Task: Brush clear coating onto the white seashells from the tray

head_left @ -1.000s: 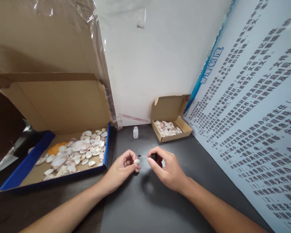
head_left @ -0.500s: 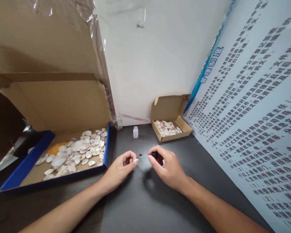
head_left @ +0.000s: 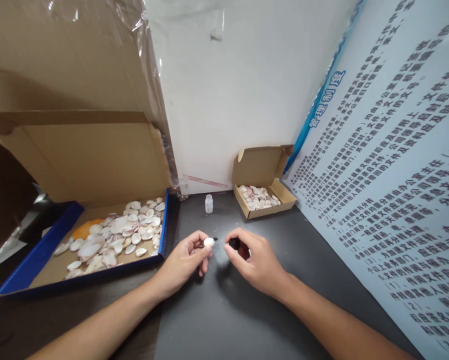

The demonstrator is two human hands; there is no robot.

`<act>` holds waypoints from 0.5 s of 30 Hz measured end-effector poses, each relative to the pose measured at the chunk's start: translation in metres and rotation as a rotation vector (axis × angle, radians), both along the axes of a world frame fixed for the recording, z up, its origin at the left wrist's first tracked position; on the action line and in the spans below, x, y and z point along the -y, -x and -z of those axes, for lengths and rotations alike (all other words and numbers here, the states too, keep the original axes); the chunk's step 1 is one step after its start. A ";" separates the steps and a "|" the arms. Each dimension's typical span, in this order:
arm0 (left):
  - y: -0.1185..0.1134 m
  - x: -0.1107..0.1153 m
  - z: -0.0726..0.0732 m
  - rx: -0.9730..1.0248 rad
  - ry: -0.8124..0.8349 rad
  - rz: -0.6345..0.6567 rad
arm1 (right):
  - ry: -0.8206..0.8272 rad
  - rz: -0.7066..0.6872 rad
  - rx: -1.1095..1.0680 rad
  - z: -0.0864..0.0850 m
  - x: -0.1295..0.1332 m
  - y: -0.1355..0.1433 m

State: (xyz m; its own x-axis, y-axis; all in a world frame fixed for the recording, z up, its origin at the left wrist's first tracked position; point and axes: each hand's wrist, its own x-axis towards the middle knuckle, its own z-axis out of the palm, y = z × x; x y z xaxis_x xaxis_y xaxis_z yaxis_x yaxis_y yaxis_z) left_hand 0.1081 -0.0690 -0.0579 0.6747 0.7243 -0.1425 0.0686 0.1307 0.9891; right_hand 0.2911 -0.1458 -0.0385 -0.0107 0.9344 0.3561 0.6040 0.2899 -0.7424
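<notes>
Between the thumb and fingers of my left hand (head_left: 189, 254) is a small white seashell (head_left: 209, 242), its pale face turned up. My right hand (head_left: 256, 257) is closed around a black brush cap (head_left: 233, 243). The cap's dark brush tip (head_left: 215, 239) points left and sits right beside the shell; whether they touch I cannot tell. Any stem between cap and tip is too faint to make out. Beyond both hands a small clear bottle (head_left: 209, 204) with a whitish label stands upright, its mouth uncapped.
On the left, an open blue-edged cardboard box (head_left: 54, 260) holds many seashells (head_left: 114, 235) and an orange piece (head_left: 87, 229). A smaller open carton (head_left: 271, 212) with shells stands at the back right. A printed poster (head_left: 378, 175) rises along the right side of the dark table (head_left: 224, 330).
My left hand has turned the shell so more of its white face shows. My right hand has shifted slightly left, bringing the brush tip up to the shell.
</notes>
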 end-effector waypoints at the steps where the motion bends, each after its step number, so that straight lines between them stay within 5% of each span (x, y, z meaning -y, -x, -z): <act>1: 0.000 0.000 0.000 -0.005 -0.007 -0.003 | -0.002 0.019 -0.002 0.000 0.000 0.000; 5: 0.000 -0.001 0.001 -0.009 -0.024 -0.010 | 0.004 -0.075 -0.044 0.001 0.001 0.002; 10: 0.001 -0.001 0.001 -0.017 -0.014 -0.025 | -0.022 0.019 -0.024 0.000 -0.001 0.000; 15: 0.001 -0.002 0.001 0.074 0.079 -0.059 | -0.013 -0.054 -0.010 0.000 0.000 0.001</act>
